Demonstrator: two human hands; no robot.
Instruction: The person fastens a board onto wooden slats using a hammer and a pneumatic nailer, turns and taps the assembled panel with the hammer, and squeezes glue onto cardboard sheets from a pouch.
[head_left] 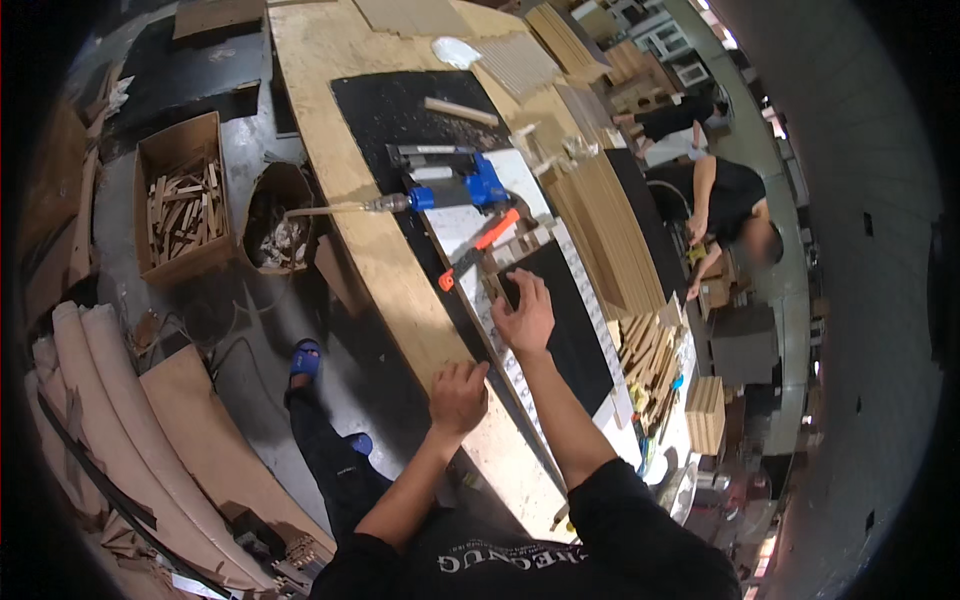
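Right hand (525, 318) spread flat, fingers fanned, pressing on the black panel (560, 320) at the desk (340, 120) middle; panel's long axis running from eleven o'clock to five. Left hand (458, 397) curled loosely, knuckles resting on the desk's near edge, at seven o'clock of the right and apart from the panel. One panel, one blue nail gun (450, 180) at twelve o'clock, one orange-handled tool (480, 245) between.
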